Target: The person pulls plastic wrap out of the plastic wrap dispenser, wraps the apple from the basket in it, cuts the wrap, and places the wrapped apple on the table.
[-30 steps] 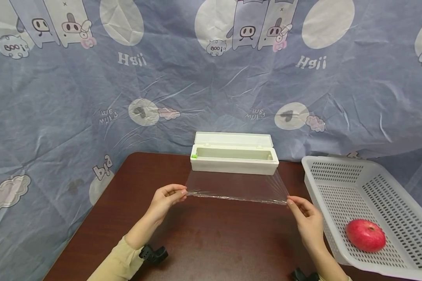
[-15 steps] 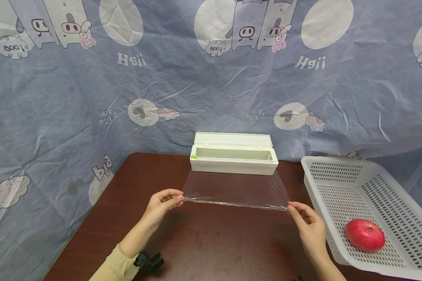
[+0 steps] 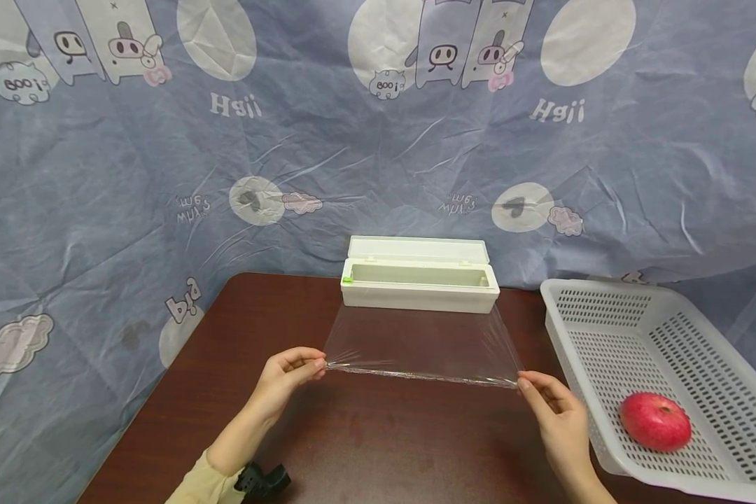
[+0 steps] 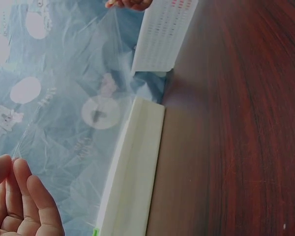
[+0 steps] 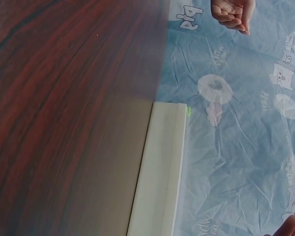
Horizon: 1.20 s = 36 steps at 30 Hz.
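A sheet of clear cling film (image 3: 422, 343) stretches from a white cling film dispenser box (image 3: 418, 297) toward the person, above the table. My left hand (image 3: 280, 381) pinches its near left corner between thumb and fingers, and my right hand (image 3: 557, 413) pinches the near right corner. The front edge of the film is gathered into a shiny crinkled line. The box's lid (image 3: 418, 250) stands raised at the back, and a small green piece (image 3: 348, 280) sits at its left end. In the left wrist view, thumb and fingertips of the left hand (image 4: 22, 196) meet at the film's edge.
A light grey perforated plastic basket (image 3: 624, 462) stands on the right of the dark brown table (image 3: 378, 448), with a red apple (image 3: 655, 421) inside. Behind the table hangs a blue-grey printed cloth (image 3: 378, 154). A black wrist strap mount (image 3: 263, 481) is on the left forearm.
Both hands have drawn back toward the person and slightly apart, lengthening the cling film between them and the box. The box and basket have stayed put.
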Each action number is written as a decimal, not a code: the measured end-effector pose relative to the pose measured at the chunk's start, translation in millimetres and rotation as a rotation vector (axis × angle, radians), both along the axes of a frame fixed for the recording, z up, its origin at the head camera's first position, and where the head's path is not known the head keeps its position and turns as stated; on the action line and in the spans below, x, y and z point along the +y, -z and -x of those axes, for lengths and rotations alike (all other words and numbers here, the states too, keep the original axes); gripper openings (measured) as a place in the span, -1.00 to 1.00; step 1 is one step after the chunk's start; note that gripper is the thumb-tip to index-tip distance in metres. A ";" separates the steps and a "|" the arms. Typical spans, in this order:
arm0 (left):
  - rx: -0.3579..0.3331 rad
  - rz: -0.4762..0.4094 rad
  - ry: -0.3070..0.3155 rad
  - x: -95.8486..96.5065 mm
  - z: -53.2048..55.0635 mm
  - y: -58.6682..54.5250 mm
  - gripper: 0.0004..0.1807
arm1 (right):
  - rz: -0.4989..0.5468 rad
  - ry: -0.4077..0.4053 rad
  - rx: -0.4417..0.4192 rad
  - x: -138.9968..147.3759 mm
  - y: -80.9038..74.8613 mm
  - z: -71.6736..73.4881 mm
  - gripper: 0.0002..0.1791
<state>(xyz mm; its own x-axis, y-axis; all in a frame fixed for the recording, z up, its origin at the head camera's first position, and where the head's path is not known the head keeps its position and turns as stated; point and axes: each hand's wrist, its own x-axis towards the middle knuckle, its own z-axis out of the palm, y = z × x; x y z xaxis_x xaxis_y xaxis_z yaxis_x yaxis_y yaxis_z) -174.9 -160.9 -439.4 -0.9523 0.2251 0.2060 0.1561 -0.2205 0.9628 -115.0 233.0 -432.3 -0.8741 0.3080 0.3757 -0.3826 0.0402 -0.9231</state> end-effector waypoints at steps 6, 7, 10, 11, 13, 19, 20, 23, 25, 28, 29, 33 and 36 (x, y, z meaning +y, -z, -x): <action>-0.006 0.005 -0.001 -2.0 -5.1 0.1 -0.89 | 0.013 -0.002 0.011 -0.9 -0.8 -5.5 -0.85; -0.005 0.007 -0.001 -2.3 -5.9 0.3 -0.89 | 0.012 0.001 0.011 -0.9 -0.9 -6.1 -0.85; 0.013 0.011 0.008 -3.1 -8.0 0.4 -0.89 | 0.009 0.002 0.024 -0.8 -0.6 -7.6 -0.85; 0.018 0.010 0.010 -3.3 -8.8 0.3 -0.89 | 0.012 -0.003 0.027 -0.7 -0.6 -8.2 -0.85; 0.027 0.007 0.014 -3.7 -10.5 0.0 -0.89 | 0.019 -0.011 0.038 -0.7 -0.9 -9.4 -0.85; 0.037 -0.014 0.049 -5.1 -15.3 -0.8 -0.86 | -0.075 0.019 -0.006 1.5 -1.7 -14.7 -0.85; 0.041 -0.019 0.057 -5.5 -16.1 -0.8 -0.85 | -0.090 0.022 -0.013 1.8 -1.9 -15.7 -0.85; 0.049 -0.028 0.076 -6.5 -18.4 -0.2 -0.83 | -0.091 0.009 -0.013 2.8 -3.0 -18.7 -0.84; 0.058 -0.026 0.087 -6.9 -20.3 0.1 -0.83 | -0.065 -0.005 0.007 2.7 -3.4 -20.6 -0.84; 0.074 -0.020 0.099 -7.3 -23.4 0.3 -0.83 | -0.039 -0.003 0.012 1.6 -5.3 -23.1 -0.84; 0.080 -0.018 0.102 -7.4 -24.4 0.3 -0.83 | -0.031 -0.003 0.014 1.5 -5.5 -23.7 -0.84; 0.107 -0.021 0.115 -7.7 -28.3 0.3 -0.82 | 0.002 -0.036 0.058 1.8 -5.2 -26.2 -0.81; 0.131 -0.027 0.129 -7.7 -30.6 -0.2 -0.82 | 0.029 -0.081 0.104 2.8 -5.2 -27.9 -0.78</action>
